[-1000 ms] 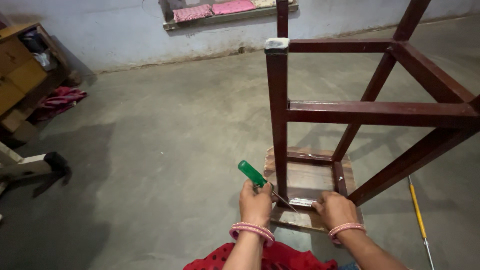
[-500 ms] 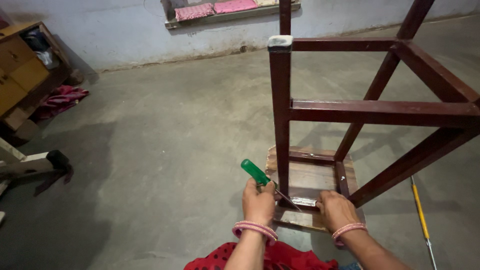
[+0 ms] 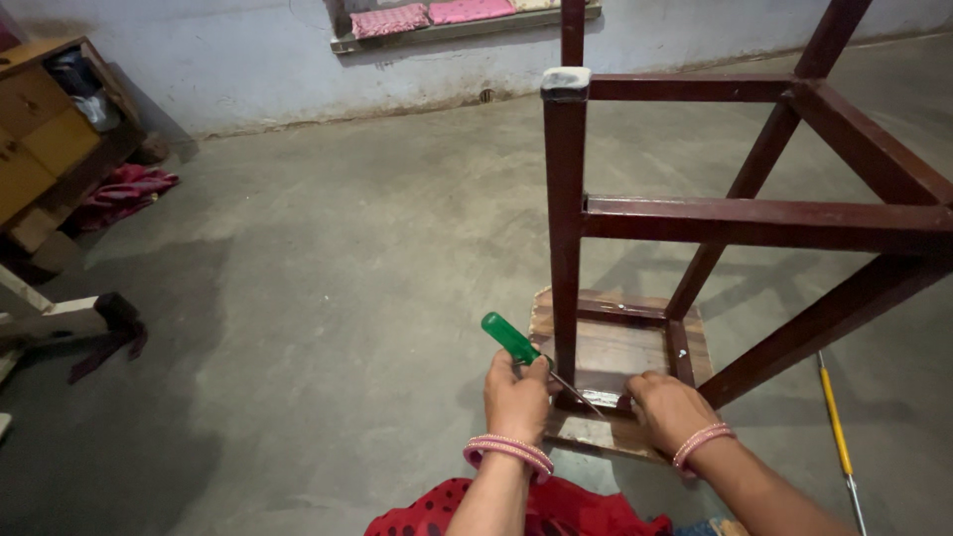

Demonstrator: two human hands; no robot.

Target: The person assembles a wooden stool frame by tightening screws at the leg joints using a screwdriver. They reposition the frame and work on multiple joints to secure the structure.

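Left hand (image 3: 516, 397): clenched around the green-handled screwdriver (image 3: 511, 338); the handle rises up and to the left of the fist, the metal shaft slants down to the right toward the base of the stool's near leg.
Right hand (image 3: 670, 409): laid flat, fingers pressing on the lower wooden frame just right of the screwdriver tip; whether it grips anything cannot be told.
Wrists: each carries pink bangles (image 3: 508, 452).
Screwdriver tip: lies between the two hands, at the joint where the near leg meets the seat board.
Stool (image 3: 566, 218): dark red-brown wood, standing upside down, legs pointing up, seat board resting on the floor directly in front of both hands.
Floor (image 3: 328, 258): bare grey concrete.
Yellow-handled tool (image 3: 836, 422): lies on the floor to the right of the stool, well apart from the right hand.
Red dotted cloth (image 3: 556, 506): at the lower edge, below the forearms.
Wooden cabinet (image 3: 40, 139): far left, against the wall, with a red cloth heap beside it.
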